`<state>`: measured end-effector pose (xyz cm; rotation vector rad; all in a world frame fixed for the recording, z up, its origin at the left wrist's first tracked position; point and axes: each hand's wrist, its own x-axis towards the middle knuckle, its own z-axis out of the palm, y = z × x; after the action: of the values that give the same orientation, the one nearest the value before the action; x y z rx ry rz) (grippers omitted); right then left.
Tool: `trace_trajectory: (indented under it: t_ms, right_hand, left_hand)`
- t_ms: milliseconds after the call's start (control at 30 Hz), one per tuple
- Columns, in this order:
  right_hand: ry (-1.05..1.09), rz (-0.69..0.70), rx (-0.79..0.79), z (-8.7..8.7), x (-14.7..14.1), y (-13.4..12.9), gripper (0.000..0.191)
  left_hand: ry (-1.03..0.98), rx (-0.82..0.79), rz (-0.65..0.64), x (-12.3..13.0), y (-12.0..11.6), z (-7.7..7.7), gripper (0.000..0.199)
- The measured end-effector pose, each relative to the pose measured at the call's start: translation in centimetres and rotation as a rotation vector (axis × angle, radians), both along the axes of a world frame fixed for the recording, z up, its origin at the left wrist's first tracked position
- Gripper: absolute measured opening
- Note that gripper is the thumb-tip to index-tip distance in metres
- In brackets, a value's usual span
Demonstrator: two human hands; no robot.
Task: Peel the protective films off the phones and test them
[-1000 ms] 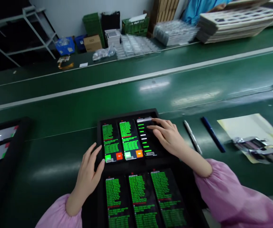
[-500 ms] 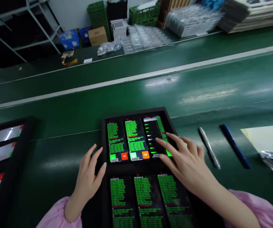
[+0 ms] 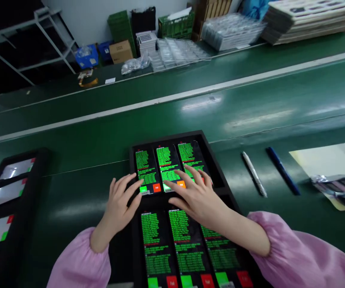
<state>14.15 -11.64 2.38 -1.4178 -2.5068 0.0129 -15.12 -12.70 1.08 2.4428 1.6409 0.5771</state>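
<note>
Left hand (image 3: pixel 118 206), right hand (image 3: pixel 198 202) open on phones (image 3: pixel 168 164), right shifted left since earlier.
Neither holding anything; left fingertips on left phone's (image 3: pixel 144 168) lower end, right fingers across middle and right phones, top row of black tray (image 3: pixel 166 138).

One left hand (image 3: pixel 120 204), one right hand (image 3: pixel 198 202), six phones (image 3: pixel 168 164), two pens (image 3: pixel 254 174).
The phones lie in two rows of three; one pen is white, one blue.
</note>
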Motion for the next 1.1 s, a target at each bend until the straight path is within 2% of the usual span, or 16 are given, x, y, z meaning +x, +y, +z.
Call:
trace_trajectory:
  t_ms: [67,133,300,367,433,567,600,667,767,867,967,1033,1100]
  right_hand:
    - [0.007,0.067,-0.012,0.2,-0.1,-0.8,0.039]
    - [0.019,0.059,-0.023,0.3,0.5,-1.1,0.036]
    - [0.096,-0.133,0.028,-0.3,4.3,-1.0,0.044]
    - [0.101,-0.171,0.046,-0.4,5.3,-2.4,0.046]
    - [0.113,-0.162,0.062,0.0,5.6,-5.5,0.044]
    - [0.048,-0.130,0.064,0.4,4.1,-14.7,0.050]
    - [0.031,-0.112,0.055,0.2,3.5,-16.6,0.052]
    - [0.030,-0.156,0.027,-0.4,2.5,-18.9,0.052]
    - [0.084,-0.242,-0.002,-1.0,1.5,-19.3,0.049]
    - [0.194,-0.091,-0.015,-1.0,1.0,-19.0,0.044]
    - [0.254,0.070,0.007,-1.1,0.9,-19.7,0.046]
    - [0.279,0.058,0.038,-1.3,1.5,-20.3,0.046]
    - [0.342,0.001,0.078,-1.4,2.8,-20.8,0.040]
  left_hand:
    - [0.049,0.017,-0.019,-0.1,-1.5,-0.1,0.036]
    - [0.077,0.042,0.017,-0.1,-2.6,-0.1,0.033]
    - [-0.115,0.023,0.103,-1.5,-5.3,0.2,0.038]
    - [-0.154,-0.010,0.089,-2.3,-7.5,0.5,0.037]
    - [-0.147,-0.036,0.059,-2.5,-10.2,0.7,0.037]
    - [-0.047,-0.076,-0.125,-0.7,-15.5,0.8,0.040]
    - [0.007,-0.080,-0.139,0.0,-16.4,0.6,0.041]
    - [0.096,-0.075,-0.081,1.2,-17.3,0.3,0.041]
    - [0.076,-0.023,0.011,1.8,-18.1,-0.1,0.042]
    - [-0.009,0.000,-0.077,0.8,-19.9,-0.3,0.043]
    - [0.037,0.027,-0.126,-0.1,-21.9,-0.4,0.040]
    - [0.084,0.077,-0.111,-0.1,-22.3,-0.3,0.035]
    - [0.070,0.123,-0.096,0.4,-21.1,0.1,0.033]
